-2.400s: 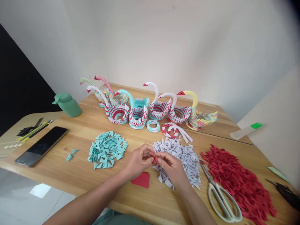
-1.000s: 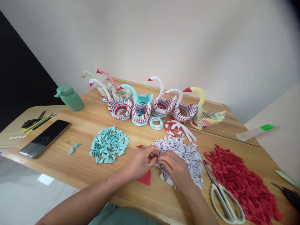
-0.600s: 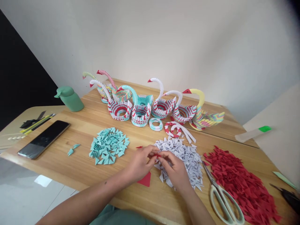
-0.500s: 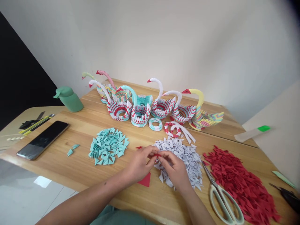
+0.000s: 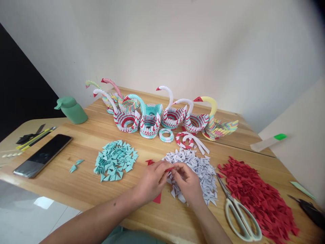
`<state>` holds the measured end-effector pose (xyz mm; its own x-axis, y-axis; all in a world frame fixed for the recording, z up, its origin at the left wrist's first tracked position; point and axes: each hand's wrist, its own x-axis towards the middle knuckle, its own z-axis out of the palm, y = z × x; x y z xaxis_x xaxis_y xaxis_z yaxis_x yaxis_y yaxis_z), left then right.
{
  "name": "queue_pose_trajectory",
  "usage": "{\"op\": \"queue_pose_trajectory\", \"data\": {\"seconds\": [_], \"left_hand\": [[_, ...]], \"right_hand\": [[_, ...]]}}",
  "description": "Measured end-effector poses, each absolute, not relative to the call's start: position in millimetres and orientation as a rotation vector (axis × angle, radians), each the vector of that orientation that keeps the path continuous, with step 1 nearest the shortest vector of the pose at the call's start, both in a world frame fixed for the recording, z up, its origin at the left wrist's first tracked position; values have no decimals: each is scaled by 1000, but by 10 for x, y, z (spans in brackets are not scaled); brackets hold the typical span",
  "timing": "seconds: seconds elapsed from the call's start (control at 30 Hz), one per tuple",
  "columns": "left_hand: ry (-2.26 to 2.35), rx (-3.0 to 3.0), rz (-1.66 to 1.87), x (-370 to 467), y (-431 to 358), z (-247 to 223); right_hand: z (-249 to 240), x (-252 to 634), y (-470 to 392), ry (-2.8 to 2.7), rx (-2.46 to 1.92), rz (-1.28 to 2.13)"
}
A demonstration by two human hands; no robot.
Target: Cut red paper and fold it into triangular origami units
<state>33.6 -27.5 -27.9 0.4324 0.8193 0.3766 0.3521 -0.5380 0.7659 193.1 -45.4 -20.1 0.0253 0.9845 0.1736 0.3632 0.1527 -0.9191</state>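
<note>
Between the fingertips of both hands is a small red folded paper piece [image 5: 169, 169], mostly covered by the fingers. My left hand [image 5: 153, 181] pinches it from the left, and my right hand [image 5: 187, 183] pinches it from the right. Just past my left hand lie red folded pieces [image 5: 149, 162] on the wood. A flat red paper [image 5: 157, 199] shows partly from beneath my left hand. Behind and around my right hand spreads a heap of white folded paper triangles [image 5: 203, 169]. To the left is a pile of teal paper triangles [image 5: 115, 159].
Scissors [image 5: 238, 211] lie right of the hands, beside a large red triangle heap [image 5: 259, 196]. Several paper swans [image 5: 149, 125] line the table's back, with paper rings [image 5: 166, 135] before them. A phone [image 5: 43, 156] and green jug [image 5: 73, 110] are at left, a green-capped tube [image 5: 269, 142] at right.
The camera view has shifted slightly. My left hand has turned a little over the red piece, and the fingers have shifted along it. More of the red pieces beyond that hand shows.
</note>
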Motion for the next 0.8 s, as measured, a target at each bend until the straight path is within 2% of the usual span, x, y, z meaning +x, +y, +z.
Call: {"op": "queue_pose_trajectory", "data": {"seconds": [0.2, 0.43, 0.57, 0.8], "left_hand": [[939, 2160, 1026, 356, -295, -283], [1041, 1598, 1023, 354, -241, -234], [1002, 1688, 895, 357, -213, -253], [994, 1821, 941, 331, -221, -227]], "right_hand": [[-209, 1926, -453, -1391, -1340, 915], [-285, 1978, -437, -1148, -1359, 1033], [-290, 1951, -434, -1161, -1341, 1003], [-308, 1878, -487, -1363, -1342, 856]]}}
